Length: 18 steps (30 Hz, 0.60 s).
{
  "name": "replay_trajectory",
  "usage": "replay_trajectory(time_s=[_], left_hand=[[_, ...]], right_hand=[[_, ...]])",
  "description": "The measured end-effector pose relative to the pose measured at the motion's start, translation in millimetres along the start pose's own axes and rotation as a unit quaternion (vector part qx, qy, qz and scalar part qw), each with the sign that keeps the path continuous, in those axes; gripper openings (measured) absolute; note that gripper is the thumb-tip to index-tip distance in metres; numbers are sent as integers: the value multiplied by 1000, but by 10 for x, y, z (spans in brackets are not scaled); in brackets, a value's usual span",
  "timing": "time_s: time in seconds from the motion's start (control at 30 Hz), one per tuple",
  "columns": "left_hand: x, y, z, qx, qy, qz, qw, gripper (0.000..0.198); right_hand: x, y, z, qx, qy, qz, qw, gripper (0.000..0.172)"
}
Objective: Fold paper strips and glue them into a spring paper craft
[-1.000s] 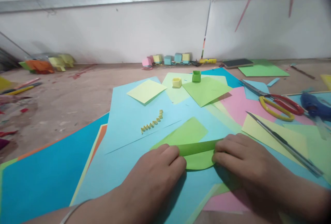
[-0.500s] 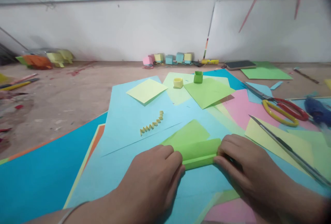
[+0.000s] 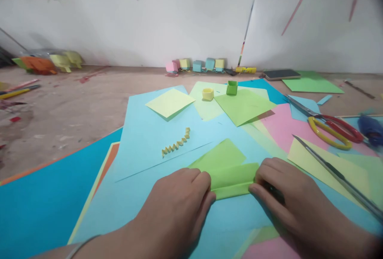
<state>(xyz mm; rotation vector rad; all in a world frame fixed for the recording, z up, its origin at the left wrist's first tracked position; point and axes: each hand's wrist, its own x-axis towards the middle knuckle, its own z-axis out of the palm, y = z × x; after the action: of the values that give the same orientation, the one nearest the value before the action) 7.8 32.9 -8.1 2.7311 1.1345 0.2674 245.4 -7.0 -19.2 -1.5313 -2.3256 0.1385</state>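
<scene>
A light green paper [image 3: 233, 177] with a folded strip along its near edge lies between my two hands. My left hand [image 3: 182, 201] pinches its left end, thumb at the near edge and fingers curled over the top. At the right end, my right hand [image 3: 283, 189] grips the same paper between thumb and bent fingers. Another flat green piece [image 3: 221, 155] shows just behind it; whether the two are joined I cannot tell. Underneath spreads a large light blue sheet [image 3: 149, 123]. A yellow zigzag-folded paper strip [image 3: 176, 144] rests beyond my left hand.
Scissors [image 3: 332, 127] with red and yellow handles and a pointed metal tool [image 3: 332, 169] lie to the right. Small yellow [image 3: 208, 94] and green [image 3: 231, 87] paper boxes stand farther back. Paper cubes [image 3: 197, 65], a glue stick [image 3: 245, 69] and a phone [image 3: 282, 75] line the wall.
The view has shifted slightly. Both hands keep hold of the green paper's ends, and its near folded strip now looks a little flatter.
</scene>
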Motion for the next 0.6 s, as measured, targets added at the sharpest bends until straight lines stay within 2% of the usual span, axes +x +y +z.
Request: replay_trajectory(time_s=[0.27,0.43,0.5,0.6], left_hand=[[19,-24,-11,-7,-22,-12,1000,23],[32,-14,-39,-17,-80,-42,996,24],[52,1,-56,-23,-114,-63,991,24],[79,20,-73,-23,-146,-82,986,25]], right_hand=[[17,6,10,8,-3,33,999,25],[29,82,-27,14,-14,84,996,25],[18,116,-49,13,-12,71,997,22],[-16,115,-70,-14,18,14,1000,15]])
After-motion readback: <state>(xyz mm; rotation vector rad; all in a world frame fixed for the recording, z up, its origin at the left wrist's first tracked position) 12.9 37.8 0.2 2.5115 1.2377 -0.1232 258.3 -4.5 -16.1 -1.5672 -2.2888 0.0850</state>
